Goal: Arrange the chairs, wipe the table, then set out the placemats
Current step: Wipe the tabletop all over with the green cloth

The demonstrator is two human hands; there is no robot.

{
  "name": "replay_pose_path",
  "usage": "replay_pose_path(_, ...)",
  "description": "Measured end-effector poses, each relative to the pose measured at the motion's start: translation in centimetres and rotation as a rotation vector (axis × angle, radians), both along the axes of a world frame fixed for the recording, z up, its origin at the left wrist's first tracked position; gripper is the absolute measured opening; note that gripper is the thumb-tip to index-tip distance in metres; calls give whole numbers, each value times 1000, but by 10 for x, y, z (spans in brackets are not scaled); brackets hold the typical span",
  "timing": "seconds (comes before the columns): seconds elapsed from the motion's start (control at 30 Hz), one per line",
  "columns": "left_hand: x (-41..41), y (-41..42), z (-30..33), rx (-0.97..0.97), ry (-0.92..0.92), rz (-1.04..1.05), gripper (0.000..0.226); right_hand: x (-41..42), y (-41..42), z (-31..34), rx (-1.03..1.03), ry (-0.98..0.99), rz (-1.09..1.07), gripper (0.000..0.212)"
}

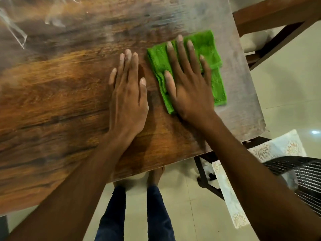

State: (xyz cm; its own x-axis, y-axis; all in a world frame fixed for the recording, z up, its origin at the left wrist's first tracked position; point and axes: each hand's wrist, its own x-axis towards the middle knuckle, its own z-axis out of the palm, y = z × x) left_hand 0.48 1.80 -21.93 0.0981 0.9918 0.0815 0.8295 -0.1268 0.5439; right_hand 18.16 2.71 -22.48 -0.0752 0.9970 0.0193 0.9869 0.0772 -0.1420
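Both hands lie flat, fingers straight: right (187, 87) pressing folded green terry cloth (206, 49), left (127, 100) on glossy wood-grain table (52, 101).

Two hands (128, 100), one green cloth (206, 47), one table (52, 101).

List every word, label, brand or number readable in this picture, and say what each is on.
Nothing can be read for certain.
Placemat hanging off the chair: a tiny printed mark near its top end, too small and blurred to read.
Green cloth, table, left hand, right hand: no text.
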Motion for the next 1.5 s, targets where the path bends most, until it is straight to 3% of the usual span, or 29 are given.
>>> replay_pose_path(0.17,19,9,-2,-2,54,18,59,26,-118,15,-136,-23,-61,67)
replay_pose_path(0.3,30,11,-8,-5,240,24,61,42,-143,18,-166,-25,-47,68)
replay_pose_path(0.43,34,12,-10,-21,331,19,63,46,-94,8,-109,-21,-89,70)
replay_pose_path(0.67,36,13,-7,-55,379,22,64,29,73,-6,-17,7,-124,73)
replay_pose_path(0.77,37,12,-7,-61,374,18,64,25,87,-8,-26,14,-100,77)
replay_pose_path(0.93,36,11,-5,-77,361,11,64,37,29,4,-85,-15,-22,77)
replay_pose_path(1.1,38,13,-4,-84,341,16,64,63,-96,18,-206,-23,-62,76)
replay_pose_path(1.2,40,14,-3,-85,336,4,64,71,-117,19,-223,-42,-81,75)
replay_pose_path(1.33,36,14,-5,-95,340,8,64,70,-80,17,-212,-40,-26,74)
replay_pose_path(1.5,37,18,-5,-83,348,14,65,90,54,6,-79,-9,-32,68)
